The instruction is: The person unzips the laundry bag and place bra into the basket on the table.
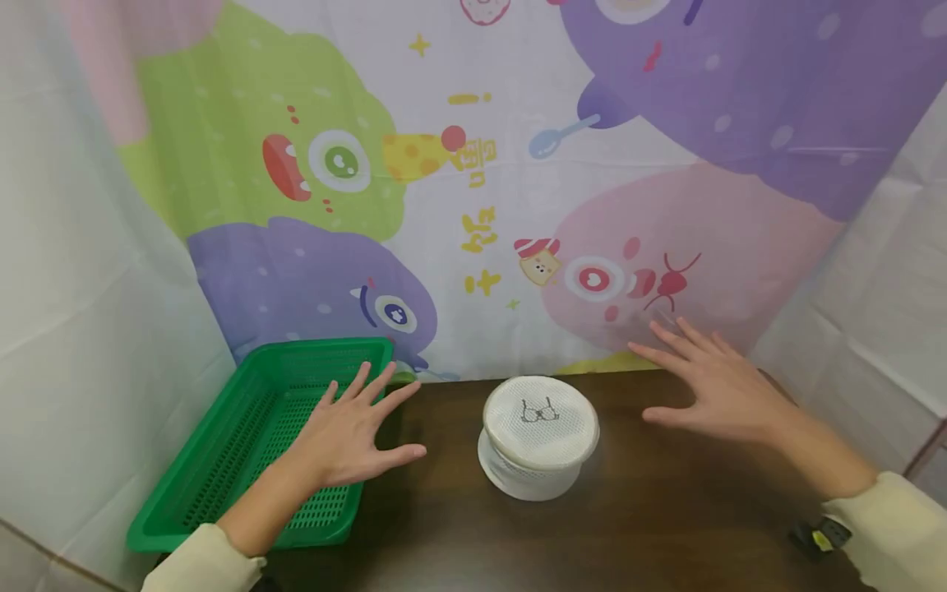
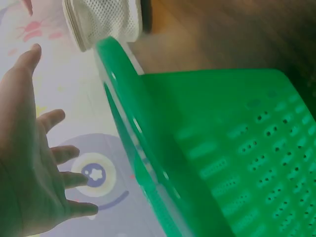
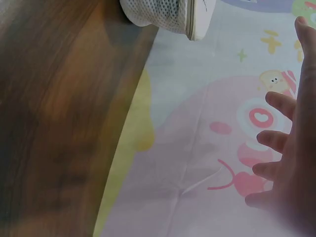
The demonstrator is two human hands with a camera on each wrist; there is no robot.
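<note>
one white mesh bag (image 1: 538,444) is standing on the brown counter (image 1: 636,518), lying between the left hand (image 1: 340,436) and the right hand (image 1: 721,395) and touching neither. the left hand is hovering to the bag's left, overlapping part of the green basket (image 1: 318,536) in the head view, and its thumb is pointing toward the bag. the right hand is hanging on the opposite side, appearing a little higher in that view, with its thumb also pointing inward. on both hands the fingers are standing spread apart, fully released and grasping nothing. both gaps are looking much alike, so neither hand is clearly being nearer. the bag is showing a round, upward-facing top, offering no obvious long axis from above.
</note>
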